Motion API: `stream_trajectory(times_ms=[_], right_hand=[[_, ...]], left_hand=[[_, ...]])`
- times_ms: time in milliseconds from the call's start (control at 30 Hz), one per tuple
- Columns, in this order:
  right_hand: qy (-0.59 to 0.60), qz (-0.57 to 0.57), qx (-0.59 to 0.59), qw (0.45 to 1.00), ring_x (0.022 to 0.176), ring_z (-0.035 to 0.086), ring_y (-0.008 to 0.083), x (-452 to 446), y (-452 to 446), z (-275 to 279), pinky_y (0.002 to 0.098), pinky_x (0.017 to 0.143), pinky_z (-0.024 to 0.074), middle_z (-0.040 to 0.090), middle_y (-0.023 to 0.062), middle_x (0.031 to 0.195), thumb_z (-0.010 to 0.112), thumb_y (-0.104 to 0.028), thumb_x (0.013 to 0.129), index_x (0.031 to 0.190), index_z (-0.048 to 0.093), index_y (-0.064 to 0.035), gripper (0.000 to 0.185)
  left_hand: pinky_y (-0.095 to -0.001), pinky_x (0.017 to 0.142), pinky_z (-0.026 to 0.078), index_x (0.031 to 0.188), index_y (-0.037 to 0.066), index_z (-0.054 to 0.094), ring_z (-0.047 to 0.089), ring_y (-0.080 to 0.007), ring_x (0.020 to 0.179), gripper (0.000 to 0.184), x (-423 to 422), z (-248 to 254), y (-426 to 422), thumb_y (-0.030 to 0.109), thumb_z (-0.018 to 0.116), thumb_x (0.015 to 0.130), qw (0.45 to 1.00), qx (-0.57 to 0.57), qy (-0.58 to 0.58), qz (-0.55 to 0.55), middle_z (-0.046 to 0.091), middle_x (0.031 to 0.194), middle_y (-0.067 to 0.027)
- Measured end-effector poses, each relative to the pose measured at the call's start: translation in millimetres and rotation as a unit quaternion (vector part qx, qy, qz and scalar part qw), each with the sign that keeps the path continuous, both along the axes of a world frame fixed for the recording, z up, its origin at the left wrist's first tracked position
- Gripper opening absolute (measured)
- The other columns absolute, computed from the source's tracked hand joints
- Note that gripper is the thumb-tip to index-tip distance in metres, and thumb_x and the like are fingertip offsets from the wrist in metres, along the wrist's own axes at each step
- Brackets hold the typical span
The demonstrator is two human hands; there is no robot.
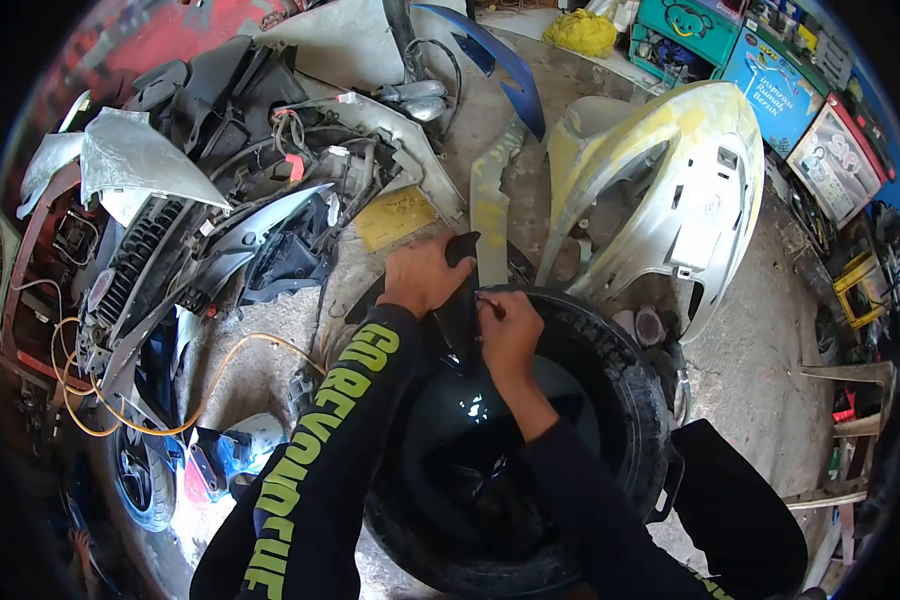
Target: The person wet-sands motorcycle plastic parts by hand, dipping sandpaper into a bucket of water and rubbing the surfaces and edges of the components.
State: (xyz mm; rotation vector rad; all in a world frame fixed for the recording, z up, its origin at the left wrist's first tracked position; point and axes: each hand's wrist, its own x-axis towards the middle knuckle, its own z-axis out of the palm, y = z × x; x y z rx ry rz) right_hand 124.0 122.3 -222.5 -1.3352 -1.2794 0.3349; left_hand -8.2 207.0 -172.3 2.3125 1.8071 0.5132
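My left hand (420,272) is closed around a dark, pointed plastic panel (460,325), holding it upright over a big black tub (642,400). Pressed to the panel's right edge is my right hand (511,332), its fingers pinched together. Something small and dark shows at those fingertips, too little of it to name. Dark water (470,408) with bright reflections lies in the tub below both hands.
A silver and yellow motorbike fairing (715,195) stands beyond the tub at right. Partly stripped motorbike parts (150,250) crowd the left, with an orange hose (215,388) on the floor. A yellow slab (395,218) and a blue panel (515,75) lie ahead.
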Motion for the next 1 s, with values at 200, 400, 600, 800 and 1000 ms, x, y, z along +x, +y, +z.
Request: stream_trajectory(times_ms=[200,400,600,800,1000], right_hand=[[0.011,0.017,-0.063,0.998,0.068,0.064,0.0295,1.4,-22.6,-8.8,0.0371,0.063,0.0494,0.063,0.0142,0.078,0.073,-0.003,0.08,0.088,0.073,-0.0029,0.008],[0.017,0.048,-0.077,0.996,0.067,0.063,0.0305,3.5,-48.4,-1.1,0.0379,0.061,0.0478,0.06,0.0146,0.074,0.072,-0.004,0.081,0.082,0.07,-0.0018,0.003],[-0.007,0.018,-0.046,0.999,0.067,0.063,0.0306,4.3,-13.1,-5.8,0.0386,0.062,0.0483,0.06,0.0143,0.073,0.072,-0.005,0.081,0.083,0.072,-0.003,0.003],[0.026,0.014,-0.047,0.998,0.067,0.065,0.0287,3.3,-13.9,-5.8,0.038,0.061,0.0488,0.062,0.0134,0.074,0.072,-0.008,0.082,0.084,0.073,-0.0034,0.005],[-0.007,0.009,-0.042,0.999,0.066,0.065,0.028,5.4,-20.9,-10.5,0.0373,0.06,0.0488,0.063,0.0138,0.075,0.073,-0.007,0.081,0.085,0.073,-0.0021,0.006]], left_hand=[[-0.0465,0.085,0.053,0.128,0.015,0.06,0.066,-0.0367,0.104,0.057,1.8,1.5,-2.6,0.051,0.063,0.084,1.0,0.008,0.018,0.011,0.069,0.108,-0.0197],[-0.0458,0.087,0.052,0.126,0.014,0.061,0.067,-0.0354,0.103,0.057,1.1,5.3,-2.1,0.051,0.063,0.084,0.999,-0.006,0.034,0.019,0.069,0.109,-0.0185],[-0.0465,0.087,0.052,0.126,0.013,0.061,0.066,-0.0351,0.104,0.058,-0.6,4.0,-1.8,0.052,0.063,0.083,1.0,-0.01,0.009,0.005,0.069,0.111,-0.018],[-0.0469,0.087,0.051,0.128,0.014,0.061,0.066,-0.0357,0.104,0.058,2.8,5.3,-4.3,0.051,0.062,0.083,1.0,-0.001,0.022,0.01,0.069,0.11,-0.0187],[-0.0472,0.087,0.051,0.126,0.014,0.061,0.066,-0.0366,0.104,0.056,0.9,0.6,-2.7,0.052,0.062,0.083,0.999,0.027,0.022,0.006,0.069,0.11,-0.0185]])
